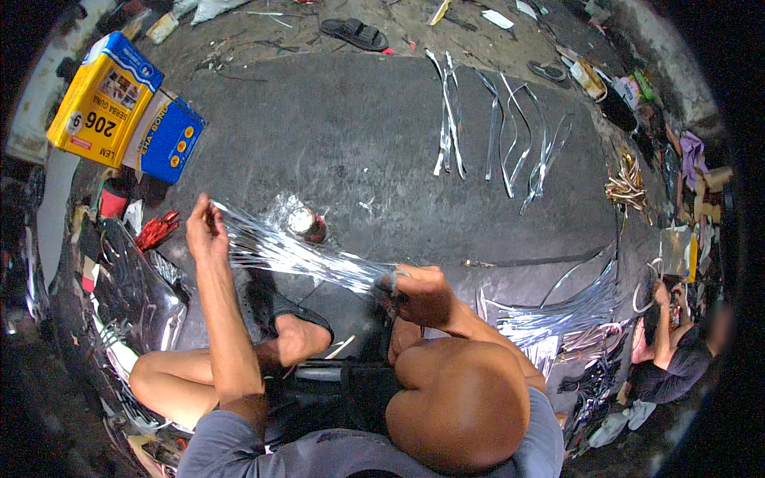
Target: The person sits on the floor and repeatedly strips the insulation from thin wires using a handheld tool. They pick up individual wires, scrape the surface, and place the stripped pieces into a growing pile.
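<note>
A bundle of shiny silver strips (303,260) is stretched between my two hands above the dark mat. At its far-left end, my left hand (208,231) pinches the tip of the strips with thumb and fingers. My right hand (422,293) is closed in a fist around the other end, near my raised knee. Just beyond the strips, a small round can (302,221) with a whitish top stands on a patch of pale residue. Part of the bundle's lower edge fans out loosely below my left hand.
Several silver strips (447,119) lie spread on the mat (319,119) at the far right. More silver strips (550,319) are heaped to my right. Yellow-and-blue cartons (107,99) stand at the far left. Another person (673,358) sits at the right edge. A black sandal (355,33) lies at the back.
</note>
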A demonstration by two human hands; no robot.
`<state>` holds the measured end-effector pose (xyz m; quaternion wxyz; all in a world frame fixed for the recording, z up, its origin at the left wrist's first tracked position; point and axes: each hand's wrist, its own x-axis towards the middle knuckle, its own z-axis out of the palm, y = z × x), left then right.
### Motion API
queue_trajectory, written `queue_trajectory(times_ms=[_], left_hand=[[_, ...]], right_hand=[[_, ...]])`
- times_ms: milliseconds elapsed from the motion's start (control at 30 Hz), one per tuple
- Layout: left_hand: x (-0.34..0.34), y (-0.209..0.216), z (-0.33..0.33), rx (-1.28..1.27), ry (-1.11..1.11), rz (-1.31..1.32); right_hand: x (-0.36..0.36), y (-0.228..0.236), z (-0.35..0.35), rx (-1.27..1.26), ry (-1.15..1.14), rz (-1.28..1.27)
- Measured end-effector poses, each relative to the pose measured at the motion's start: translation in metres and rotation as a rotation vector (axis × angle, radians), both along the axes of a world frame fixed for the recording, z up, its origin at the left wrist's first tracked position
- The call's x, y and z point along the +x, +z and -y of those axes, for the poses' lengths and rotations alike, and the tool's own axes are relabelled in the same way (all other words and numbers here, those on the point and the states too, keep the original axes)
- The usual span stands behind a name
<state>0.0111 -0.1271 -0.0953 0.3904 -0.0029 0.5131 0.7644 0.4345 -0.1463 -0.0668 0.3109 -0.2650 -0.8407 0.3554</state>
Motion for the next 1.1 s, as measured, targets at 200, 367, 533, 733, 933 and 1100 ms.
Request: queue_trajectory(times_ms=[200,367,533,733,933,1100], left_hand=[[-0.062,-0.126,0.037,-0.316,0.172,-0.035],[-0.05,-0.165,0.053,-0.608,0.404,-0.076],[-0.037,-0.15,0.05,-0.774,0.239,-0.318],[-0.025,-0.137,0.048,-0.857,0.318,-0.524],[-0.003,-0.099,0.034,-0.76,0.38,-0.82],[0.066,-0.022,-0.003,-0.26,0.22,-1.304]], right_hand=[[0.06,-0.05,0.025,-0.528,0.164,0.151],[0.083,-0.071,0.045,-0.617,0.14,0.469],[0.086,-0.096,0.021,-0.528,0.089,0.678],[0.104,-0.142,-0.119,-0.005,-0.769,0.515],[0.103,-0.17,-0.184,-0.173,-0.838,0.58],[0.103,-0.111,-0.21,-0.103,-0.94,0.249]])
